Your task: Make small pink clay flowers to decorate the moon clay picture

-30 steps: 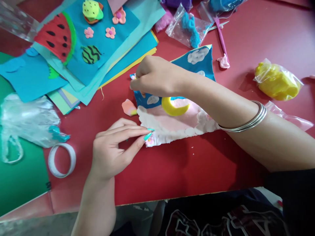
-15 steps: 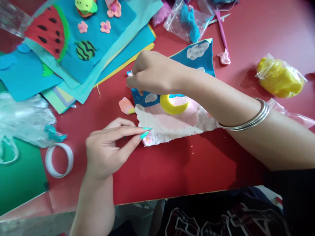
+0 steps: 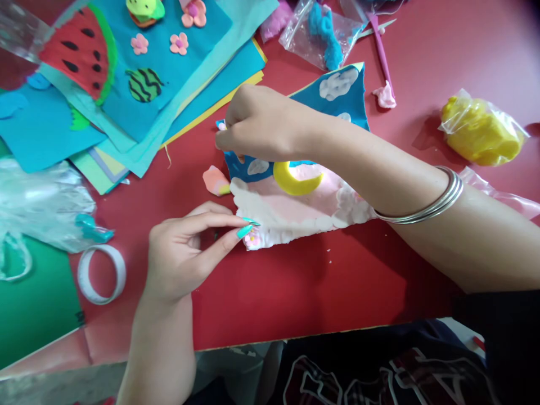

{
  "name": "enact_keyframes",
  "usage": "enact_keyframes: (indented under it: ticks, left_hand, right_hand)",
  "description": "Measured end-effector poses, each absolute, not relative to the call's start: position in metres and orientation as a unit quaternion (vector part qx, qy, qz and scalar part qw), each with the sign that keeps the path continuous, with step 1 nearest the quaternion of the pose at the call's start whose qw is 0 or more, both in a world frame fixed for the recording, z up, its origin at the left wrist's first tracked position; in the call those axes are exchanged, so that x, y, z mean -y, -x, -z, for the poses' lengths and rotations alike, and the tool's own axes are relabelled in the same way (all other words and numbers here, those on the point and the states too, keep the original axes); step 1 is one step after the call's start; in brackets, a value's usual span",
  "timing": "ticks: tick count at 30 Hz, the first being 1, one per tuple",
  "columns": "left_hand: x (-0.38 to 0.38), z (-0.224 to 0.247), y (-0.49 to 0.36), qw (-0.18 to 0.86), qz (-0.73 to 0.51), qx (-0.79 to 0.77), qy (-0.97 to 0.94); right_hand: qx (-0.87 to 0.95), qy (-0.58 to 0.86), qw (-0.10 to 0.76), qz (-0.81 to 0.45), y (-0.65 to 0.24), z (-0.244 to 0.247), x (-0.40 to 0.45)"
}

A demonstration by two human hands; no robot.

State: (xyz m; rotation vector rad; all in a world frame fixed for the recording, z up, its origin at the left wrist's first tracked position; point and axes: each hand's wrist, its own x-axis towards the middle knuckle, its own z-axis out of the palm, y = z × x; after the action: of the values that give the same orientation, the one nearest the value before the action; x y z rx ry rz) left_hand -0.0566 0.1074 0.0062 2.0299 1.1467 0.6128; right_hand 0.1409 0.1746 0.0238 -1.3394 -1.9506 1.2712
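A blue sheet [image 3: 312,95] bears white clay clouds, a yellow clay crescent [image 3: 297,181] and a pale pink and white clay area [image 3: 291,211]. At its lower left corner sits a small pink flower [image 3: 252,239]. My left hand [image 3: 194,247] touches the edge beside this flower, thumb and forefinger pinched together; anything between them is too small to make out. My right hand [image 3: 268,124] reaches across the sheet to its left edge with curled fingers, near a small pale pink piece [image 3: 221,126]. Its fingertips are mostly hidden. A peach clay piece [image 3: 215,181] lies left of the sheet.
Stacked coloured sheets [image 3: 177,107] with a clay watermelon slice [image 3: 80,53] lie at the upper left. A white tape ring [image 3: 101,274] is at left. Bagged yellow clay [image 3: 481,132] sits right, and a pink tool [image 3: 381,53] and bagged blue clay [image 3: 324,36] at the back.
My left thumb and fingertips have shifted very slightly near the flower. My right hand is almost unmoved, and the whole view has shifted a little.
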Motion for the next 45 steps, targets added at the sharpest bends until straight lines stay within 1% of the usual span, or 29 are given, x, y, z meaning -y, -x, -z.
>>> enact_keyframes:
  ticks: [3, 8, 12, 18, 27, 35, 40, 45]
  left_hand:
    - [-0.1073, -0.0051, 0.0572, 0.357, -0.237, -0.445, -0.787]
    - [-0.1072, -0.0037, 0.0561, 0.354, -0.241, -0.449, -0.785]
    - [-0.1057, -0.0036, 0.0554, 0.368, -0.236, -0.45, -0.779]
    - [-0.1034, -0.0025, 0.055, 0.368, -0.239, -0.463, -0.77]
    - [-0.1037, -0.002, 0.054, 0.37, -0.217, -0.46, -0.777]
    - [-0.1024, -0.0011, 0.0537, 0.36, -0.221, -0.463, -0.779]
    - [-0.103, -0.0004, 0.0526, 0.349, -0.229, -0.456, -0.786]
    - [-0.1036, 0.0008, 0.0523, 0.324, -0.227, -0.454, -0.798]
  right_hand:
    - [0.712, 0.478, 0.229, -0.461, -0.1403, -0.0226, -0.1754]
    - [0.698, 0.522, 0.213, -0.441, -0.1369, -0.0217, -0.178]
    - [0.699, 0.527, 0.205, -0.437, -0.1359, -0.0225, -0.1795]
    - [0.702, 0.503, 0.236, -0.445, -0.1383, -0.0223, -0.1787]
    - [0.708, 0.505, 0.233, -0.436, -0.137, -0.0209, -0.179]
    - [0.71, 0.507, 0.231, -0.431, -0.1364, -0.0195, -0.1797]
    - [0.701, 0.536, 0.203, -0.424, -0.1342, -0.0204, -0.1798]
    - [0.707, 0.527, 0.208, -0.423, -0.1347, -0.0222, -0.1794]
